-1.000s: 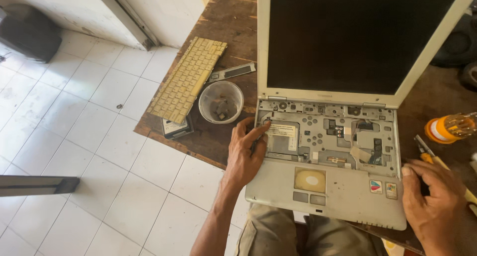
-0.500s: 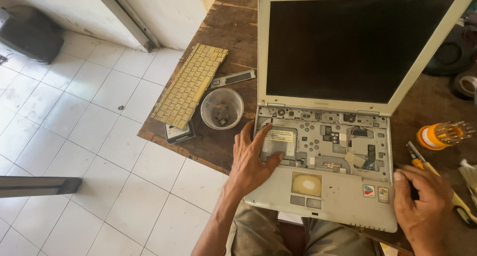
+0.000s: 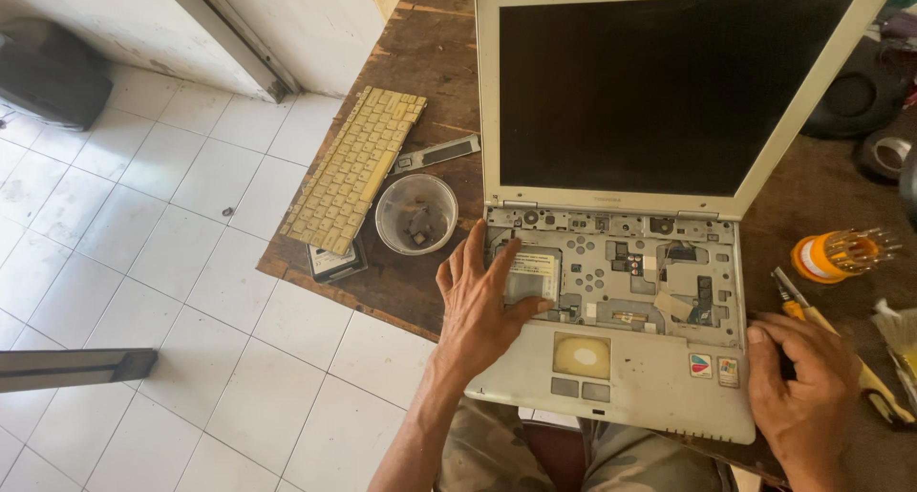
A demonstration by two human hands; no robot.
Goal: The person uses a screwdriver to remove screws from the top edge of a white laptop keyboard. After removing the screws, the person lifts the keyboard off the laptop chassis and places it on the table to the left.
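Left hand [image 3: 487, 306] slid inward, fingers spread flat on laptop [image 3: 611, 358] chassis; right hand [image 3: 802, 396], at 3 o'clock, stays curled over yellow screwdriver [image 3: 874, 382].

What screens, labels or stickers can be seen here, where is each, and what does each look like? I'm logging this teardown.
Laptop screen: upright at the table's back, dark rectangle in a cream frame, switched off.
White label: on the grey square part in the open chassis, under the left hand's fingers.
Two small stickers: front right of the palm rest, square, multicoloured, beside the right hand.
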